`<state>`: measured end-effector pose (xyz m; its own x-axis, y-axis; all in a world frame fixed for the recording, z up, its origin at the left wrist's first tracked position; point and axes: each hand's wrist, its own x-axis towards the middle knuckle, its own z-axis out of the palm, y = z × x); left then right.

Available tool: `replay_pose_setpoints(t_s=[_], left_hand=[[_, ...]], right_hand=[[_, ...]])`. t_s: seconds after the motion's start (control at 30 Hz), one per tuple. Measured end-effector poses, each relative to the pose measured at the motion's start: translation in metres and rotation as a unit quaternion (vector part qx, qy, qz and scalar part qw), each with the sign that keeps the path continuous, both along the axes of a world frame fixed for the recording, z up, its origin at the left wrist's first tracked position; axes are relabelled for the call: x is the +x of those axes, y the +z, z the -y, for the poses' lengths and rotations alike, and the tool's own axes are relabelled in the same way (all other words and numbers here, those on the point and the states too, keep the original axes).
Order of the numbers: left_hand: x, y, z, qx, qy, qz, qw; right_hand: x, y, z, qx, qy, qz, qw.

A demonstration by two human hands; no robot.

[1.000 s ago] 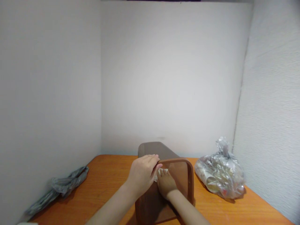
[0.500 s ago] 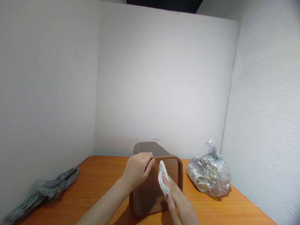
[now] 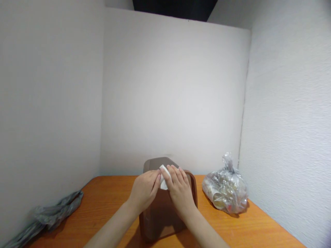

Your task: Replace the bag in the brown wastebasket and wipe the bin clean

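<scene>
A brown rectangular bin [image 3: 161, 218], tipped on its side, lies on the table with its rimmed open end towards me. My left hand [image 3: 145, 189] is closed over the upper left of its rim, thumb on the near side. Beside it, my right hand [image 3: 178, 189] presses a folded white tissue [image 3: 163, 177] against the top of the rim. The right fingers lie over the tissue and hide part of it. Behind both hands the bin's grey-brown outer side [image 3: 159, 162] shows.
The orange wooden table [image 3: 111, 196] is enclosed by white walls [image 3: 170, 86]. At the right stands a knotted clear plastic bag [image 3: 227, 189] with rubbish, including a paper cup, inside. A crumpled grey plastic bag [image 3: 55, 212] lies along the left wall.
My right hand has moved up and left with the tissue, from inside the bin's opening to its top rim. My left hand keeps its hold. The view has shifted slightly.
</scene>
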<state>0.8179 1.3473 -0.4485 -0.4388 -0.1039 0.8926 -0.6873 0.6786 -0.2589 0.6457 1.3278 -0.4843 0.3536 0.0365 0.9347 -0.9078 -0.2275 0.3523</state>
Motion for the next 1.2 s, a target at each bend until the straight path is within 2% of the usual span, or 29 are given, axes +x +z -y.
replay_pose_setpoints(t_s=[0.2,0.3,0.4,0.6,0.67,0.73,0.83,0.93,1.1,1.2], left_hand=[[-0.001,-0.001,0.006,-0.026,-0.006,-0.016,1.000],[-0.001,-0.001,0.007,-0.033,-0.011,-0.018,0.999],[0.000,-0.002,0.006,-0.037,-0.013,-0.024,0.999],[0.008,-0.004,0.007,-0.034,-0.012,-0.045,0.998],[0.011,-0.006,0.008,-0.030,-0.013,-0.052,0.998],[0.014,-0.008,0.009,-0.025,-0.015,-0.059,0.998],[0.021,-0.010,0.008,-0.017,-0.019,-0.079,0.997],[0.034,-0.008,0.001,0.014,-0.015,-0.107,0.994],[0.048,0.010,-0.020,0.081,0.010,-0.118,0.990],[0.039,0.031,-0.039,0.037,0.018,-0.116,0.992]], right_hand=[[-0.039,0.001,0.011,0.056,0.060,0.107,0.991],[-0.061,-0.008,0.021,0.072,0.066,0.169,0.981],[-0.075,-0.030,0.035,0.106,0.073,0.229,0.965],[-0.078,-0.098,0.055,0.199,0.111,0.279,0.933],[-0.077,-0.113,0.057,0.218,0.131,0.275,0.927],[-0.076,-0.119,0.056,0.228,0.148,0.268,0.924],[-0.074,-0.112,0.050,0.240,0.159,0.262,0.921],[-0.073,-0.093,0.042,0.244,0.144,0.255,0.925],[-0.079,-0.043,0.018,0.227,0.075,0.218,0.946],[-0.082,-0.005,0.000,0.221,0.036,0.153,0.962]])
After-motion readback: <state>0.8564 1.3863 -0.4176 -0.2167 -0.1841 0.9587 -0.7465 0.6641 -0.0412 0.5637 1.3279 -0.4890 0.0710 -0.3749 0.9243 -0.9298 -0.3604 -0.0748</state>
